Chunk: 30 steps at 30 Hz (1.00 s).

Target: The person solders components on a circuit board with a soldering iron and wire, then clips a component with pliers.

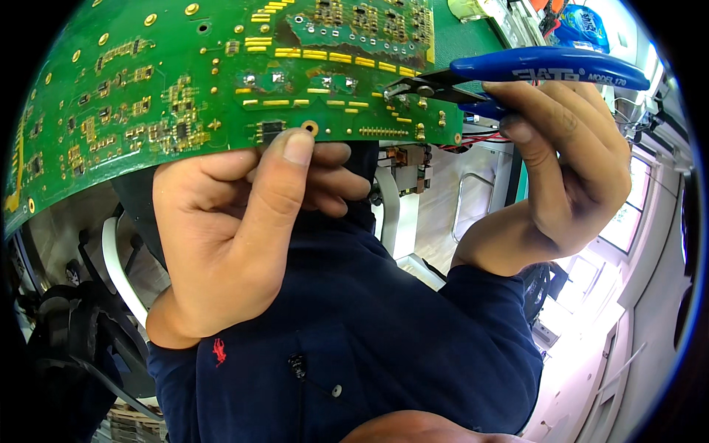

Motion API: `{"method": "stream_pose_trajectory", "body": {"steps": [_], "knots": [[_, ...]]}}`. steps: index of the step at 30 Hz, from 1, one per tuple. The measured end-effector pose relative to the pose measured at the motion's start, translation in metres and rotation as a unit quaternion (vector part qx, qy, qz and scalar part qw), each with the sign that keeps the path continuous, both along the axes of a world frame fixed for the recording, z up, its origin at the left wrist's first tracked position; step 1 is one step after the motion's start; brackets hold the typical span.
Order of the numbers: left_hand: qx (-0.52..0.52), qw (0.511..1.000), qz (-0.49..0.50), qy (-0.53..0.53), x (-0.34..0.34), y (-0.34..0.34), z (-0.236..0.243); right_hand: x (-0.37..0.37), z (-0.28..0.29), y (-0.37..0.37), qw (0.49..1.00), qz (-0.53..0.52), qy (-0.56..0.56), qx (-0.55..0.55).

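A large green circuit board (166, 88) fills the upper left, dotted with small chips, gold pads and ringed holes. My left hand (251, 199) grips its near edge, thumb on top beside a ringed hole and fingers underneath. Blue-handled flush cutters (546, 68) are held in my right hand (572, 140), between thumb and fingers at the handles. Their dark jaws point left, and the tips meet the board's right part, by a small solder spot. Whether the tips close on a lead is too small to tell. A dark scorched-looking patch (354, 48) marks the board's far right area.
Past the board's right end lies a green mat (469, 40). A clear round container (467, 9) and a blue package (582, 28) stand at the back right. Red wires (480, 139) run below the board's right corner. Black chair parts (88, 325) show at lower left.
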<state>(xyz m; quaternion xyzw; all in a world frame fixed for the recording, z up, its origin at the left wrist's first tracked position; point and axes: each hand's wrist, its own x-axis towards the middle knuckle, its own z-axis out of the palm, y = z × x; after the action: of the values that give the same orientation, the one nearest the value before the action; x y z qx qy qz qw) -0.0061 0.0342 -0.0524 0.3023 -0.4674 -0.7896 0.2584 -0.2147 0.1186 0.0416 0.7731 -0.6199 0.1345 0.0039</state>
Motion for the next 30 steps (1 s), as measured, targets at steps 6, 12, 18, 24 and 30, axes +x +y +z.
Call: {"method": "stream_pose_trajectory", "body": {"steps": [6,12,18,24,30], "knots": [[-0.004,1.000,0.008,-0.011,-0.001,0.002,0.001,0.005,-0.010,0.007,0.998,-0.036,-0.037,-0.028],[-0.004,1.000,0.005,-0.016,0.000,0.001,0.000,0.018,-0.018,0.011,0.992,-0.093,-0.045,-0.071],[-0.014,1.000,0.001,-0.013,0.002,0.000,-0.002,0.030,-0.012,0.018,0.995,-0.082,0.031,-0.052],[-0.019,1.000,-0.002,-0.005,0.002,-0.001,-0.001,0.026,-0.007,0.018,0.996,-0.043,0.063,-0.053],[-0.011,1.000,-0.003,0.011,0.001,-0.001,-0.002,0.024,-0.011,0.017,0.992,-0.049,0.066,-0.094]]}}
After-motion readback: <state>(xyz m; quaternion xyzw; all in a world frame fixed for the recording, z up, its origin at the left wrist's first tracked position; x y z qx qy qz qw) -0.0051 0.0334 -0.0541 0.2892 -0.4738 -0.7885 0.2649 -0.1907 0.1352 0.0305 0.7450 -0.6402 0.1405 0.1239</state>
